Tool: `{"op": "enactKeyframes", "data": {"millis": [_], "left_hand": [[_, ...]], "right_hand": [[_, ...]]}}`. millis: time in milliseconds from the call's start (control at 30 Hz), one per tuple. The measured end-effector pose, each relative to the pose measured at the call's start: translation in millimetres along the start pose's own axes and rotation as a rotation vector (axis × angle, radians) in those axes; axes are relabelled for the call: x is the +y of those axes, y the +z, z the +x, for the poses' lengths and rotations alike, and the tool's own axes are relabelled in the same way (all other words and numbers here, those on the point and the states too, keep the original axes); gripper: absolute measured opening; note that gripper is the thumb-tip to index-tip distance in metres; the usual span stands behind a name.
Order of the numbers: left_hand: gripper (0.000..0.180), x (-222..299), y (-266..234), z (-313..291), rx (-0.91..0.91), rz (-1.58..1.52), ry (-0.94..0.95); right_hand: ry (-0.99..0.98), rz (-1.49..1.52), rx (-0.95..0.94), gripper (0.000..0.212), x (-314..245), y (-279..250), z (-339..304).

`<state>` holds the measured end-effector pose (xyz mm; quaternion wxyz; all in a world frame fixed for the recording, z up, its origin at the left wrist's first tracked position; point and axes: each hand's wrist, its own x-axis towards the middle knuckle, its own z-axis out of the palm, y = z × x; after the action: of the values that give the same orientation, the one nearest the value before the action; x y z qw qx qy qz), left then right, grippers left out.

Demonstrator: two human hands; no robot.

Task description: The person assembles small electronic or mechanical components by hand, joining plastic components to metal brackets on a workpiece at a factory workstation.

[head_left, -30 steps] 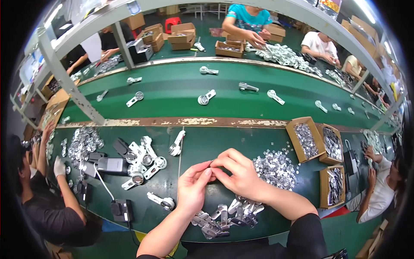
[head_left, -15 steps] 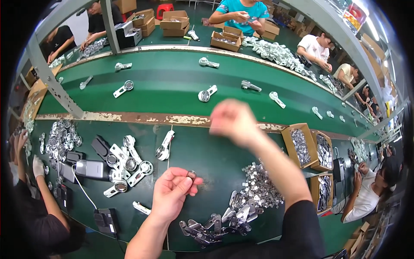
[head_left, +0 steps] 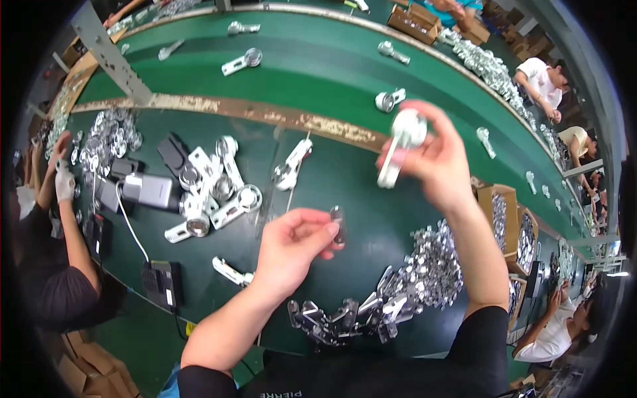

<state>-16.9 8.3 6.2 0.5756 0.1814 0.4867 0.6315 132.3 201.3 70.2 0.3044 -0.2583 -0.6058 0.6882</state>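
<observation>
My right hand (head_left: 434,156) is closed around a white part with a round head and a slim handle (head_left: 409,129), raised near the belt-side edge of the bench. Between the thumb and fingers of my left hand (head_left: 292,249) is a small dark, shiny elongated plate (head_left: 338,225). Below it on the bench lies a heap of similar dark shiny plates (head_left: 325,318), joining a pile of small silver metal pieces (head_left: 438,265). A white round-headed part (head_left: 292,164) lies beyond my left hand, and another white handle-like part (head_left: 231,271) rests beside that wrist.
Round-headed parts lie on the green conveyor belt (head_left: 318,76). Left of my hands are a cluster of white parts (head_left: 229,209), a grey box-shaped device (head_left: 147,190) and a black cabled box (head_left: 161,284). Cardboard boxes (head_left: 505,229) stand at right. Co-workers sit around.
The view has shifted to the right. My right hand, blurred over the belt before, now holds a white round-headed part nearer the bench. The plate in my left hand shows more of its length.
</observation>
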Motion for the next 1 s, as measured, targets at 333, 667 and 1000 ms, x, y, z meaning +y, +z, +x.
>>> {"op": "enactKeyframes", "data": {"millis": [333,667,1000], "left_hand": [[0.014,-8,1,5,-0.115,-0.017,-0.017],[0.017,-3,-6,-2,-0.319,-0.163,-0.067],[0.032,-29,6,-2,-0.833,-0.720,-0.423]], "right_hand": [[0.074,-0.268,-0.139,0.049,19,46,-61],[0.094,-0.252,-0.086,0.049,12,50,-64],[-0.046,0.191,-0.103,0.060,33,43,-79]]}}
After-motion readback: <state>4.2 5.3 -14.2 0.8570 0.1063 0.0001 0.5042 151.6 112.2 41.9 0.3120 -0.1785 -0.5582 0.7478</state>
